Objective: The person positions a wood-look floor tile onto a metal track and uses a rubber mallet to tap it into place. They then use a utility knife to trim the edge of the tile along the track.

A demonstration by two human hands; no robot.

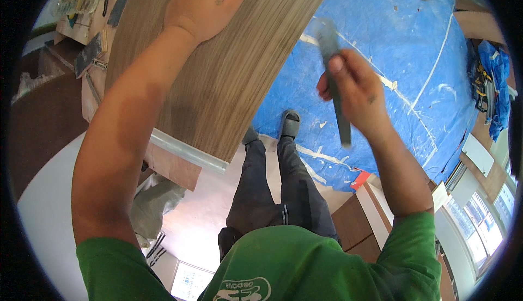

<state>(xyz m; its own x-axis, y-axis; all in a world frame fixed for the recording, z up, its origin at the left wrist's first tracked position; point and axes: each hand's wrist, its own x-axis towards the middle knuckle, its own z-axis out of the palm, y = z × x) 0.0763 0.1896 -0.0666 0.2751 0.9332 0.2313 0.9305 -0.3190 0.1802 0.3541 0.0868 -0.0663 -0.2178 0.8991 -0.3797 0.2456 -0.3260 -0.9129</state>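
Note:
A wood-grain board (229, 78) lies slanted in front of me, its long right edge facing the floor. My left hand (200, 8) rests palm down on its far part, thumb stretched out and some fingertips cut off by the top of the picture. To the right of the board, my right hand (357, 94) grips a long, flat grey metal file (342, 120). The file is held in the air, apart from the board, and its far end is smeared by motion.
Blue sheeting (392, 45) with pale tape and scraps covers the floor at right. A pale strip (188, 151) runs below the board's near end. Left of the board is a cluttered wooden surface (90, 97). Tools and a blue bag (493, 88) sit far right.

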